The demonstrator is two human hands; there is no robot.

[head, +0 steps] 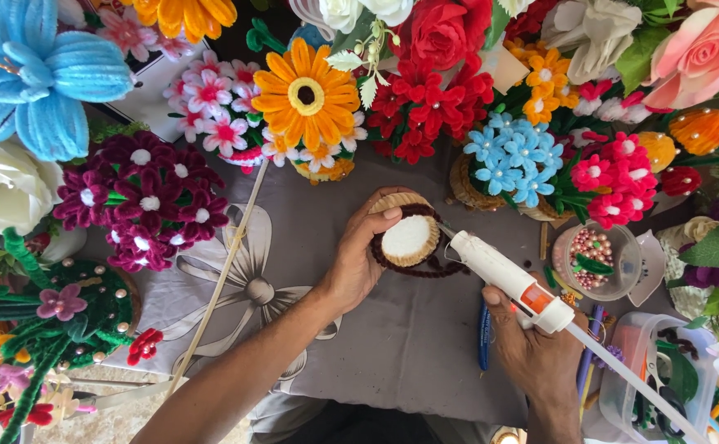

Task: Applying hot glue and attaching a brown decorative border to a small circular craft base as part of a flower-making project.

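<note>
Left hand (358,265) closed around a small round woven basket (409,238), fingers curled over its far rim, thumb under; basket tilted so its pale foam-filled top faces up, held just above the grey cloth (392,345) at centre of the table. A dark maroon chenille stem (425,270) loops around the basket's near rim, partly seated. Right hand (532,345) wrapped tight on a white glue gun (507,278), nozzle tip touching or just beside the basket's right edge where the stem meets the weave; cannot tell if the trigger is pressed. Judgement: this is gluing the trim to the rim. Best done in short beads, nozzle kept on the seam, basket turned by the left hand rather than moving the gun, fingertips kept clear of fresh glue. Bowl of pink beads (596,259) sits near the gun, bouquets of stem flowers (141,197) crowd the far side; mind the trailing glue stick
</note>
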